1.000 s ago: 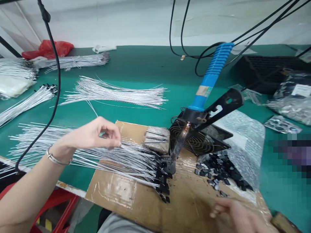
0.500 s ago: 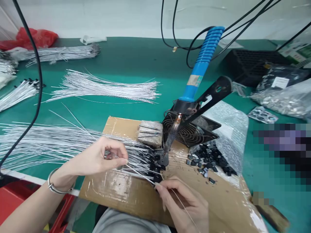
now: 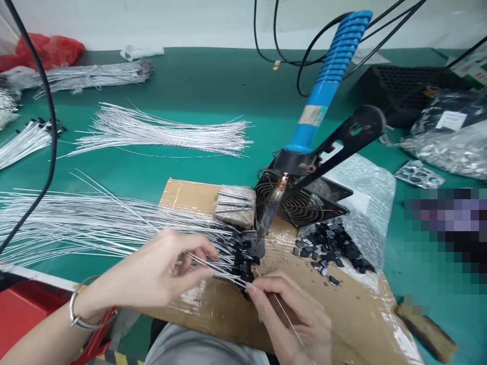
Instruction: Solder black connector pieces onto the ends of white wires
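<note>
My left hand [image 3: 163,268], a bangle at its wrist, curls loosely round a few white wires [image 3: 224,274] that slant down to the right. At their far end, the thumb and forefinger of my right hand [image 3: 292,317] press together. A thin strand of solder wire [image 3: 282,309] runs through the right hand and sticks up past its fingertips. Just behind the fingertips lies a row of black pieces [image 3: 241,261] on the wire ends. A blue-handled soldering iron [image 3: 323,86] leans in a black stand [image 3: 342,147], its tip pointing down above that row.
Behind the iron sits a round fan [image 3: 300,203], with a grey block [image 3: 236,205] to its left. Loose black pieces [image 3: 335,246] are heaped at the right of the cardboard [image 3: 213,304]. Another wire bundle [image 3: 167,134] lies farther back. A black cable [image 3: 49,101] hangs at left.
My left hand has slid right along the wires, closer to the right hand. My right hand keeps its pinch, nearly in place. The view has shifted slightly.
</note>
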The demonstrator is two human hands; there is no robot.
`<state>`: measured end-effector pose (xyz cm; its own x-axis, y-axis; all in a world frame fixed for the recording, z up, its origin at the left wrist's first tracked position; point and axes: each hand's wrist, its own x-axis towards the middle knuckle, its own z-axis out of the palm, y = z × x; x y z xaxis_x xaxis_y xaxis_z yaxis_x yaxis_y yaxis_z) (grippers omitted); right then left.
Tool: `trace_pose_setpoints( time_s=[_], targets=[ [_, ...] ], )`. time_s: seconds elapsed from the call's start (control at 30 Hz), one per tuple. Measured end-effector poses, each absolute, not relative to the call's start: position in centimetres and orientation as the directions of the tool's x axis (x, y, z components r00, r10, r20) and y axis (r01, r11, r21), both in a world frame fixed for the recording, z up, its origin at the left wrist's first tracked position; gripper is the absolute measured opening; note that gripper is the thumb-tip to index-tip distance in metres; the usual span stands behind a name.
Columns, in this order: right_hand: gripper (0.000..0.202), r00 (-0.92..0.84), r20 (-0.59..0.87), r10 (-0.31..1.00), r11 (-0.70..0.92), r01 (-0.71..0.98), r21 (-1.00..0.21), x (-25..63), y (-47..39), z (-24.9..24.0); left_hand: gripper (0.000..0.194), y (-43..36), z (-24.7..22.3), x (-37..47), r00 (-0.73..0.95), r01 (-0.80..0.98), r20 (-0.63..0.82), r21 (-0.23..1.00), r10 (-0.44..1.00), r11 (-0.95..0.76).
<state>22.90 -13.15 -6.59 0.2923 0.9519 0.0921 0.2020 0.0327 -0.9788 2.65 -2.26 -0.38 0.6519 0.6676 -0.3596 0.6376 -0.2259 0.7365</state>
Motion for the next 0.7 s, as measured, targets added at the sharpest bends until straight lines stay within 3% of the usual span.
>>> trace_pose_setpoints(
  time_s=[0.13,0.3,0.37,0.43,0.5,0.57,0.7],
  targets=[
    [0.014,0.241,0.159,0.957,0.103,0.227,-0.968,22.8,-13.4,-6.7,0.022,-4.7,-0.7,4.8,0.732,0.562,-0.245,0.746,0.636,-0.359],
    [0.016,0.297,0.128,0.946,0.065,0.214,-0.975,22.8,-13.6,-7.3,0.014,-5.7,-2.3,6.5,0.651,0.558,-0.29,0.81,0.702,-0.183],
    [0.019,0.362,0.063,0.93,0.022,0.118,-0.993,23.5,-13.5,-7.8,0.018,-5.6,-2.7,6.7,0.601,0.539,-0.321,0.839,0.731,-0.074],
    [0.025,0.394,-0.022,0.919,0.013,-0.084,-0.996,24.5,-13.5,-8.4,0.021,-5.4,-2.9,6.7,0.557,0.506,-0.354,0.862,0.752,0.031],
    [0.045,0.346,-0.098,0.933,0.013,-0.306,-0.952,25.5,-13.4,-8.9,0.023,-5.2,-3.0,6.7,0.521,0.479,-0.381,0.871,0.764,0.107],
    [0.062,0.253,-0.139,0.958,-0.021,-0.42,-0.907,25.9,-13.3,-9.3,0.025,-5.1,-3.0,6.8,0.494,0.467,-0.397,0.872,0.774,0.148],
    [0.036,0.32,-0.211,0.923,-0.091,-0.353,-0.931,24.4,-13.3,-9.0,0.026,-4.9,-3.0,7.1,0.479,0.442,-0.411,0.876,0.775,0.192]
  ],
)
